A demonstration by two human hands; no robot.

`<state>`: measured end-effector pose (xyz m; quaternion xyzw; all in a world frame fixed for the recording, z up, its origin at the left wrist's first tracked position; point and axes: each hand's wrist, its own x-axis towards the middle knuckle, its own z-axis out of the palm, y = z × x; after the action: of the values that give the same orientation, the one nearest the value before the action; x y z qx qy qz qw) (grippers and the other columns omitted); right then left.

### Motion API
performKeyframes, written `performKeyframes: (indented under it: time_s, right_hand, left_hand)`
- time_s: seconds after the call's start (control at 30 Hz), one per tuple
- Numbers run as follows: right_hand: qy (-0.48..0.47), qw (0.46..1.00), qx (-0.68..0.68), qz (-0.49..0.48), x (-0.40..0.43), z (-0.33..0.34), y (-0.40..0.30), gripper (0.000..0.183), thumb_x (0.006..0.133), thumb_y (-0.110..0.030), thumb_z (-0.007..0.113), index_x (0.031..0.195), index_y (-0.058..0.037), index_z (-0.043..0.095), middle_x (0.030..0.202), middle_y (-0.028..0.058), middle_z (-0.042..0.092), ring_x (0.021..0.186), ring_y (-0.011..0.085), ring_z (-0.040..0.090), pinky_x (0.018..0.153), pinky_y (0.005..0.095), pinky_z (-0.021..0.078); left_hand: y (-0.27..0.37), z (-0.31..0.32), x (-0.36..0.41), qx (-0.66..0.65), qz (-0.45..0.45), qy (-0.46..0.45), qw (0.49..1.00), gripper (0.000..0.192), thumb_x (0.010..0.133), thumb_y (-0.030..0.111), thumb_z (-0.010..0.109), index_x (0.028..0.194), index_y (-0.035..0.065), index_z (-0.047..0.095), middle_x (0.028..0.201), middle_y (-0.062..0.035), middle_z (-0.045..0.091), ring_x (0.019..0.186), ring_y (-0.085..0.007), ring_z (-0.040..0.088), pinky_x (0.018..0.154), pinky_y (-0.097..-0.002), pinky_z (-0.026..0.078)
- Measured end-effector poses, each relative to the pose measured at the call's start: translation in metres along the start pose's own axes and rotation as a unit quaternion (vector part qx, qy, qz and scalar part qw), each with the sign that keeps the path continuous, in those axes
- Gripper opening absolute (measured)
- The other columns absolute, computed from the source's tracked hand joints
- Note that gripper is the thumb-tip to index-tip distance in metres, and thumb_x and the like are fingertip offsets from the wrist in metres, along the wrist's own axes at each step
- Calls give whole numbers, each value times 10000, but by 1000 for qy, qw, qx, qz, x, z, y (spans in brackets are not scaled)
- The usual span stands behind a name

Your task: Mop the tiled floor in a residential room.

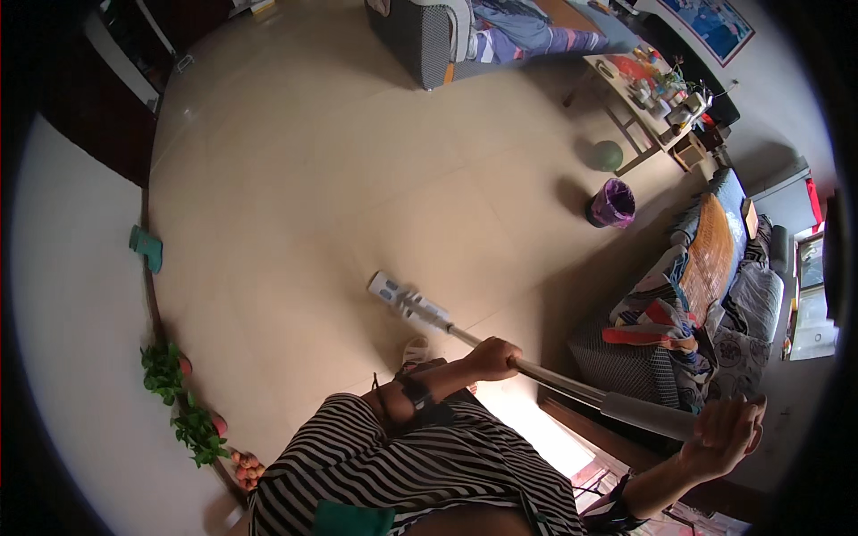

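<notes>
A mop slants across the view, its white head (387, 285) low over the tiled floor; whether it touches the tiles I cannot tell. My left hand (495, 358) is closed around the metal pole (560, 378) partway along it. My right hand (727, 429) holds the top end of the pole, at the thick grey grip (647, 414). Some of its fingers are raised and partly blurred. Just beyond my striped clothing, one sandalled foot (415, 352) shows close to the mop head.
Right of me stands a sofa (623, 368) heaped with cloths. Farther off are a purple-lined bin (613, 204), a green ball (607, 155) and a cluttered table (627, 100). Along the left wall are a green boot (147, 248), potted plants (164, 375) and a pile of round produce (248, 469).
</notes>
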<state>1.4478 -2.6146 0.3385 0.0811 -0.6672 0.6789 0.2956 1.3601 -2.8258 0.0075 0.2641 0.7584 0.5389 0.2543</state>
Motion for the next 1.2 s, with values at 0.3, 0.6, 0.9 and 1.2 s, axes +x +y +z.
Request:
performKeyframes:
  time_s: [0.3, 0.6, 0.9, 1.2]
  right_hand:
    - [98, 988, -29, -118, 0, 59, -4, 170, 938, -144, 453, 962, 21, 488, 555, -14, 280, 435, 51, 235, 382, 225, 174]
    - [291, 949, -74, -98, 35, 74, 44, 237, 968, -162, 424, 743, -95, 394, 559, -42, 238, 459, 52, 221, 424, 219, 188]
    - [299, 954, -30, -15, 91, 93, 151, 277, 928, -212, 486, 691, -155, 354, 600, -34, 316, 541, 67, 323, 549, 247, 314]
    - [219, 973, -28, -61, 147, 158, 153, 231, 898, -153, 545, 705, -95, 431, 539, -27, 301, 475, 50, 299, 444, 227, 275]
  left_hand:
    - [-23, -34, 2, 56, 120, -5, 991, 138, 630, 140, 624, 596, 52, 523, 583, -160, 546, 596, -359, 566, 562, -432, 427]
    - [-24, -105, 95, 74, 119, 22, 990, 234, 602, 163, 735, 580, 80, 518, 576, -100, 585, 595, -304, 606, 552, -405, 459]
    - [-77, -169, 182, 105, 67, 77, 989, 217, 686, 189, 703, 661, 72, 522, 668, -122, 598, 676, -321, 609, 586, -413, 464]
    - [-87, -228, 192, 47, 67, 40, 996, 148, 680, 191, 614, 660, 60, 548, 638, -150, 582, 645, -346, 594, 575, -432, 460]
